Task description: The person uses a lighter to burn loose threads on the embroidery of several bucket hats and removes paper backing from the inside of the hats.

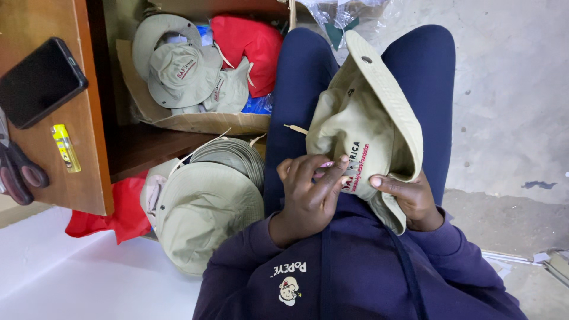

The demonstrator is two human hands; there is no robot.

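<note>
head view, looking down at a seated person in a dark blue hooded top and dark blue trousers. both hands are closed on one khaki brimmed hat [367, 118] lying on the lap. left hand [308, 192]: fingers curled, fingertips pinched at the embroidered front of the hat's crown, something small and pinkish between them that cannot be identified. right hand [409, 198]: gripping the lower brim from beneath, thumb on top of the fabric just beside the lettering. the hat extends away from both hands along the right thigh, brim edge upward, a metal eyelet visible near its far end. just left of the left hand sits a stack of khaki hats [204, 207], apart from the hand, resting partly over a red cloth [121, 216]. farther left of that hand, a wooden surface [83, 154] carries a dark phone [38, 83], a small yellow lighter [65, 148] and scissors [18, 172] at the frame edge. beyond the left hand, a cardboard box [207, 121] holds more khaki hats and a red fabric item [249, 38]. clear plastic wrapping [344, 15] lies beyond the knees. right of the right hand is bare concrete floor [510, 89].
</note>
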